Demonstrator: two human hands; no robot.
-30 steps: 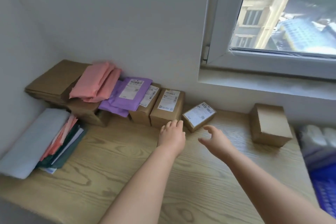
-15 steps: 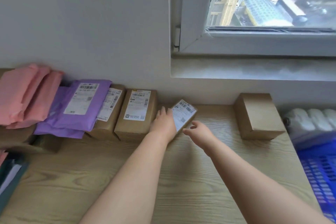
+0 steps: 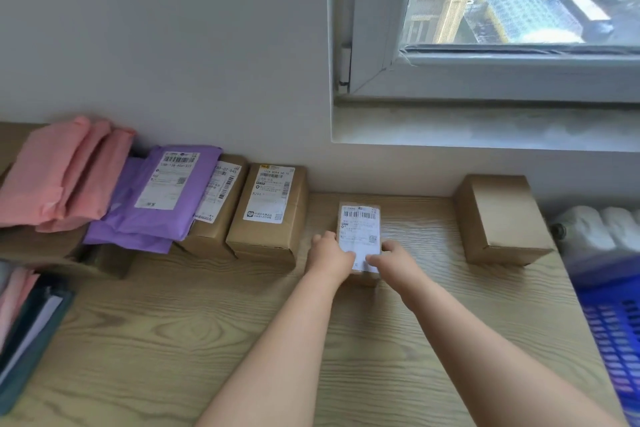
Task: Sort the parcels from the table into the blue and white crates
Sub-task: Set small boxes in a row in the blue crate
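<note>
Parcel: small labelled box [image 3: 360, 234] at mid-counter [image 3: 214, 340], label up, caught between both hands.
Left hand [image 3: 329, 258]: grips the box's 9 o'clock side, thumb over the label's near corner.
Right hand [image 3: 394, 258]: grips the 3 o'clock side, thumb on the label too.
Neighbours: larger labelled box [image 3: 270, 215] near at 9 o'clock; plain brown box [image 3: 498, 215] at 3 o'clock, well apart.
Blue crate [image 3: 620, 340]: 4 o'clock, past the counter's edge, blurred.

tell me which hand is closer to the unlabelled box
Right. The right hand holds the small labelled parcel at its right edge, left of the unlabelled box; the left hand holds its left edge, farther away.
</note>
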